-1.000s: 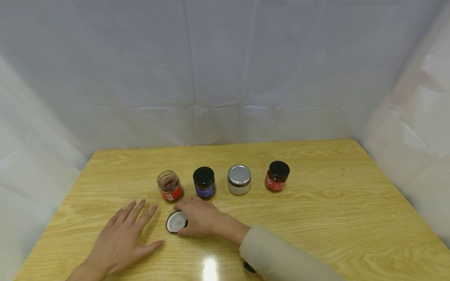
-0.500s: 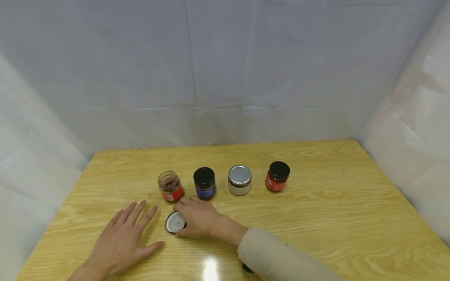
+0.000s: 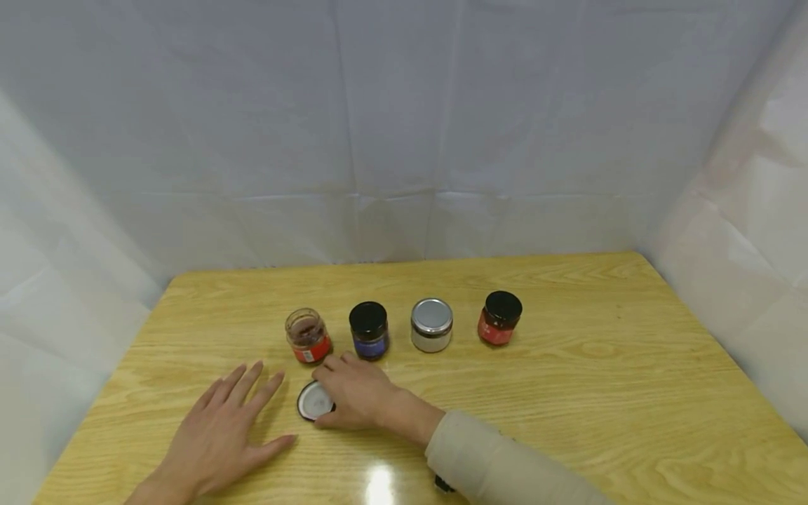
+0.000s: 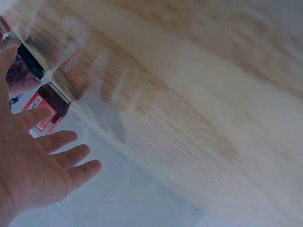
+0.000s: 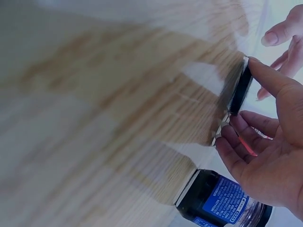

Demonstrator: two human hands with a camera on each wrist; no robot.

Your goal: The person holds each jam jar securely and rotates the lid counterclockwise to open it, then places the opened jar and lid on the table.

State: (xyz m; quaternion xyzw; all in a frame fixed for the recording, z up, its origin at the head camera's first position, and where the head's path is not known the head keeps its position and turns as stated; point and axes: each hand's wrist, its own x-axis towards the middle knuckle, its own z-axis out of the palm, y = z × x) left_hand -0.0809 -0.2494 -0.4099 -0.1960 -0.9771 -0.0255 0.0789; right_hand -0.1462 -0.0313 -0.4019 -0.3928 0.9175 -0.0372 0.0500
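Note:
A black-rimmed jar lid [image 3: 314, 400] lies with its white inside facing up on the table, in front of an uncapped jar [image 3: 308, 338] with a red label. My right hand [image 3: 356, 393] holds this lid by its edge. In the right wrist view the thumb is at one side of the lid [image 5: 241, 90] and the fingers at the other. My left hand [image 3: 221, 435] is spread palm down over the table, left of the lid, and grips nothing. Its fingers are straight in the left wrist view, with the red-labelled jar [image 4: 45, 109] beyond them.
A jar with a black lid and blue label [image 3: 369, 331] stands just behind my right hand. To its right are a silver-lidded jar [image 3: 432, 325] and a black-lidded jar with a red label [image 3: 499, 318]. White sheeting [image 3: 404, 126] hangs behind the wooden table [image 3: 600, 365].
Both hands stay almost in place, the right still at the lid. The jars appear shifted very slightly in the head view.

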